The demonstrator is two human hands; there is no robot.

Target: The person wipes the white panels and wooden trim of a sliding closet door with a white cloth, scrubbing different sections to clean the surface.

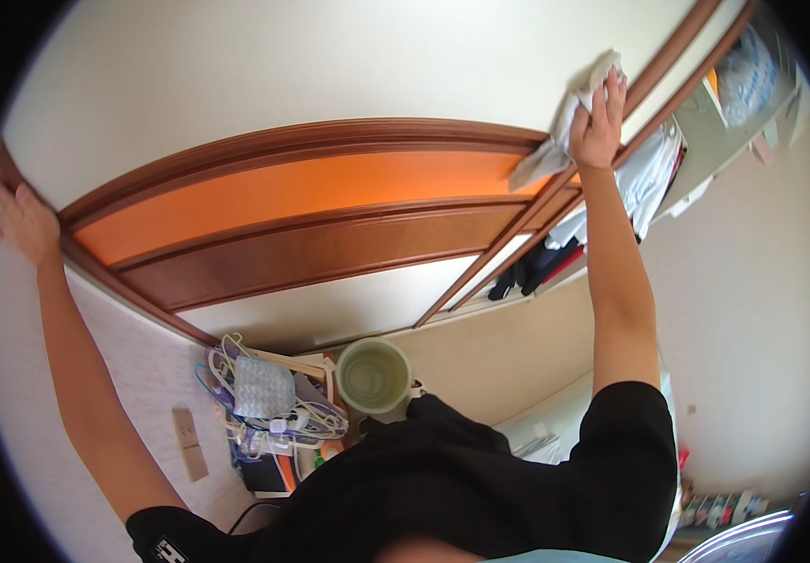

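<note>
With my right hand [598,130] I press a pale, crumpled cloth [568,116] against the wardrobe door's face, beside its upright wooden stile. A loose end of the cloth hangs over the brown rail onto the orange panel [320,184]. The sliding wardrobe door [292,77] has white, orange and brown panels set in brown wood. My left hand [23,222] lies flat at the far left, fingers apart, on the wall by the door's left edge. It holds nothing.
A light green bucket [373,376] stands on the floor near my feet. Beside it is a pile of clothes hangers [313,419] and other items. Hung clothes [648,176] show in the wardrobe at right. A wall socket [189,443] sits low on the left wall.
</note>
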